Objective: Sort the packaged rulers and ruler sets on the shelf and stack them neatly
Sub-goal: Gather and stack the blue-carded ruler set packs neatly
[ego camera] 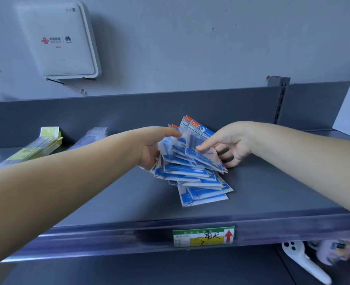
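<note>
Loose fan of blue-and-white clear-plastic ruler-set packets [192, 169] at mid-depth on the dark grey metal shelf [112, 194], right of centre, gripped at its left edge by the left hand [151, 147]; topmost packet pinched between thumb and fingers of the right hand [229, 146]. Probable slippage of the slick, uneven packets toward the near shelf lip on lifting. Possible mixing with the yellow-labelled ruler packs [36, 147], far left.
</note>
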Demonstrator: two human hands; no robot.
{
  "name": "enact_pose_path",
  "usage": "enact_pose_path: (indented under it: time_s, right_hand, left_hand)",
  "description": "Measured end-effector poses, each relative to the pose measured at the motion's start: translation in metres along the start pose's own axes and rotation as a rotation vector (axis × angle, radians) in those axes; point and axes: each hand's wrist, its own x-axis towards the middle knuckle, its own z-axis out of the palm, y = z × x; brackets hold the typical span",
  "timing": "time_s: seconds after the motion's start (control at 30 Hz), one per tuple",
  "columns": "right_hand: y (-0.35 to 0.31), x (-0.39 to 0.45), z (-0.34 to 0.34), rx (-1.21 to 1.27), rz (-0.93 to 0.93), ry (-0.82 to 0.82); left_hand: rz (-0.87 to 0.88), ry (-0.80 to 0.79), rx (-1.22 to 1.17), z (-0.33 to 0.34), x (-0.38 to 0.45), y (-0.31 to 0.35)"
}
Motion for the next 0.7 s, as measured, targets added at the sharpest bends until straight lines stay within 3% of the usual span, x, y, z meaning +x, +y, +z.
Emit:
enact_pose_path:
  time_s: [0.23,0.47,0.7]
  right_hand:
    - [-0.004,-0.010,0.011,0.059,-0.027,-0.028]
    - [0.004,-0.015,0.009,0.142,-0.016,-0.038]
    - [0.009,-0.020,0.004,0.214,-0.040,-0.069]
  left_hand:
    - [0.007,0.036,-0.076,0.009,0.001,-0.001]
    - [0.041,0.068,0.016,0.008,-0.005,0.000]
    - [0.048,-0.003,0.016,0.013,-0.005,-0.001]
